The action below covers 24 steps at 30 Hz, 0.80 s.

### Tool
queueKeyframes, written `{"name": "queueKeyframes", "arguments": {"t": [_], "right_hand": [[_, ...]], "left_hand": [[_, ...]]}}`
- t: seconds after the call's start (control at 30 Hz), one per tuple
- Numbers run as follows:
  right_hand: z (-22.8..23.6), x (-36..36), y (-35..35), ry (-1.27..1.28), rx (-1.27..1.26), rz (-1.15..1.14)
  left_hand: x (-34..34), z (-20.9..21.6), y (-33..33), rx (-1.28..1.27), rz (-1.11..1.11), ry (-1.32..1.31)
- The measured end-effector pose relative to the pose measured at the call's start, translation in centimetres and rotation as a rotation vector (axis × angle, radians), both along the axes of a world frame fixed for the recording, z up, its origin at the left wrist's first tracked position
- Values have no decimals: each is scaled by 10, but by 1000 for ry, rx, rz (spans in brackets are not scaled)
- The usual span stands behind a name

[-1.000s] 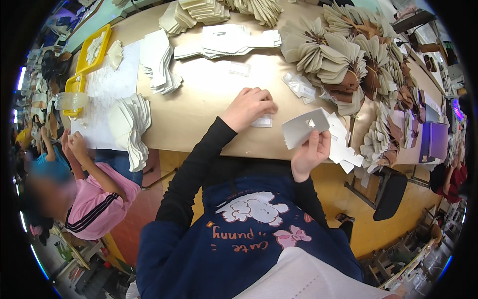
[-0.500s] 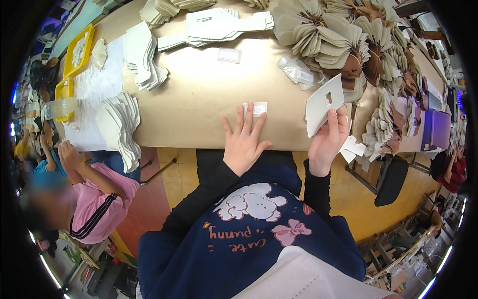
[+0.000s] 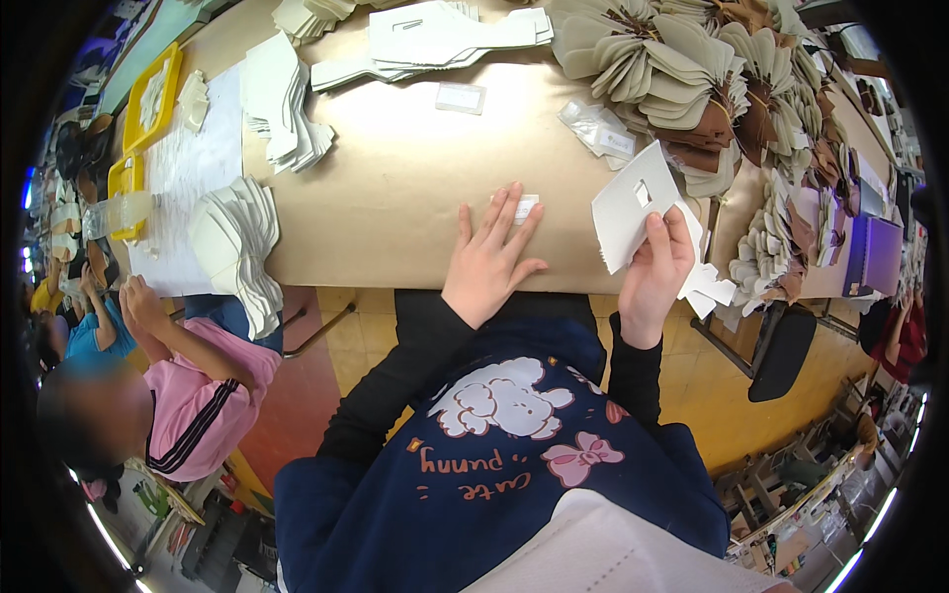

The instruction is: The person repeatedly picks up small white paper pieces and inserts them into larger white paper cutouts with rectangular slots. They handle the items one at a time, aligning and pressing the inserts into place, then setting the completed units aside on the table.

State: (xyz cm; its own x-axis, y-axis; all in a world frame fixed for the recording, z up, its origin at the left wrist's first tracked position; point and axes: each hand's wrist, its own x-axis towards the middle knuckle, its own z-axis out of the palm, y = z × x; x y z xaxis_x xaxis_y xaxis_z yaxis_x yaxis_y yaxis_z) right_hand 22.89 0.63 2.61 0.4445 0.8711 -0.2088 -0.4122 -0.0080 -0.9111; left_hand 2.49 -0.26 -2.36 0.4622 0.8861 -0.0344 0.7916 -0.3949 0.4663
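Observation:
My left hand lies flat on the brown-covered table, fingers spread, and its fingertips partly cover a small white label. Raised over the table's near edge, my right hand pinches an off-white flat cut piece between thumb and fingers. This piece has a small cut-out slot and a jagged lower left edge. Beside that hand, several loose white cut pieces hang over the near edge. Farther off lie a clear rectangular plate and small clear bags with a label.
Stacks of white cut pieces lie at the back and left. Bundled beige and brown pieces crowd the right. Yellow trays stand at far left. A person in pink works at my left; a black stool is at right.
The cut piece in my right hand has moved slightly left and turned flatter toward me. My left hand has shifted a little, fingers angled more to the right, still at the label.

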Motion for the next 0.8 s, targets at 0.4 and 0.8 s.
{"name": "queueKeyframes", "arguments": {"t": [0.4, 0.8], "right_hand": [[3, 8, 6, 19, -19, 10], [-3, 6, 7, 1, -76, 87]], "left_hand": [[-35, -3, 35, 53, 357, -270], [-27, 0, 46, 18, 376, -318]]}}
